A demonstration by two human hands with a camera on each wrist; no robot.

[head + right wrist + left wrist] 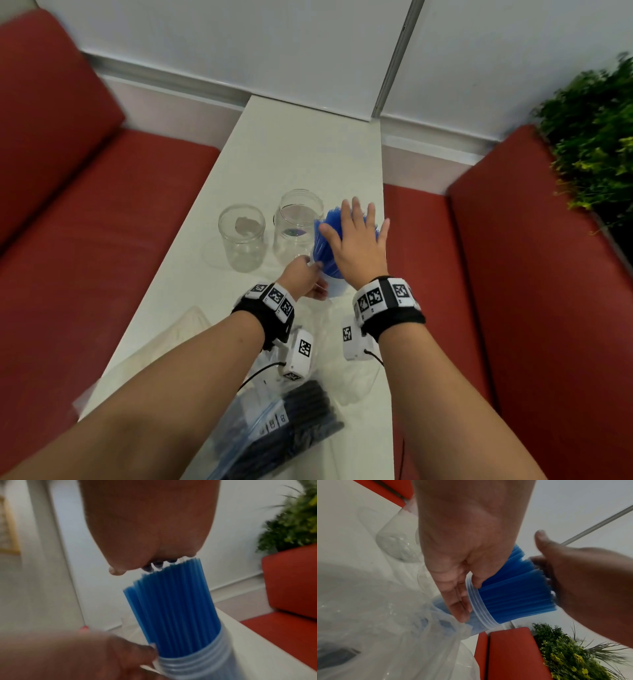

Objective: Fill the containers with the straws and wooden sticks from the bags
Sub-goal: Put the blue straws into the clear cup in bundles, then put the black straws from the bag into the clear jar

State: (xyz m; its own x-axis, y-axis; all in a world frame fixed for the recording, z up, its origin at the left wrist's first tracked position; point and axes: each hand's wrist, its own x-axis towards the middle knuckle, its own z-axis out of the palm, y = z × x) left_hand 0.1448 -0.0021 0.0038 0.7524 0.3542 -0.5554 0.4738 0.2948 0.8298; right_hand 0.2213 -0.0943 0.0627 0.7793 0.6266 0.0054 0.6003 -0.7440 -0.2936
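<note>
Right hand (356,240) spread flat, palm pressing the tops of blue straws (173,609) standing in a clear jar (481,604); left hand (303,277) curled round that jar's rim. On the white surface (301,147), two more clear jars (243,236) just left; bag of dark sticks (291,428) near. Red benches (85,219) either side, white wall behind, green plant (596,137) at right.

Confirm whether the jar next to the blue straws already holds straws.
No: the middle jar beside the blue straws stands clear with no straws inside.
</note>
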